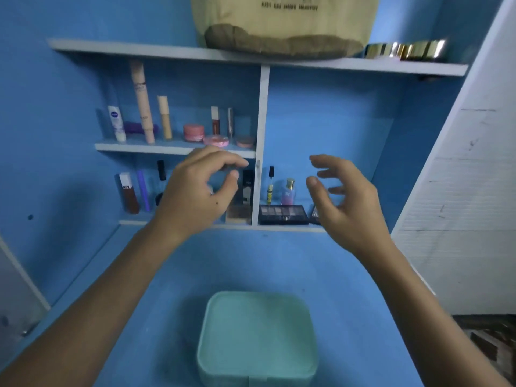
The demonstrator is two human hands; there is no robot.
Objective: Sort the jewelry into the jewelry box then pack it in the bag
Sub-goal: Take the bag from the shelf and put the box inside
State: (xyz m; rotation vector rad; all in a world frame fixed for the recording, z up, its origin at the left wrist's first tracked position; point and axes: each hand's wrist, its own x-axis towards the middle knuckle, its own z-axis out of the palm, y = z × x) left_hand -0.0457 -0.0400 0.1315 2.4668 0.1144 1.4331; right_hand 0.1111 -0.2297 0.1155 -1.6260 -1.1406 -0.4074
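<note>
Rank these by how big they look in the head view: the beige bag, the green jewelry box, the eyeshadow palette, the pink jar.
1. beige bag, though cut off at the top edge
2. green jewelry box, nearest the camera, so its lead over the rest is unsure
3. eyeshadow palette
4. pink jar

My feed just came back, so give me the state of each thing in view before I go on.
Jewelry box: lid closed, flat on the blue desk.
Bag: on the top shelf, upright.
Left hand: raised, fingers loosely curled, holding nothing.
Right hand: raised, fingers spread, holding nothing.
Eyeshadow palette: open, lying flat.
</note>
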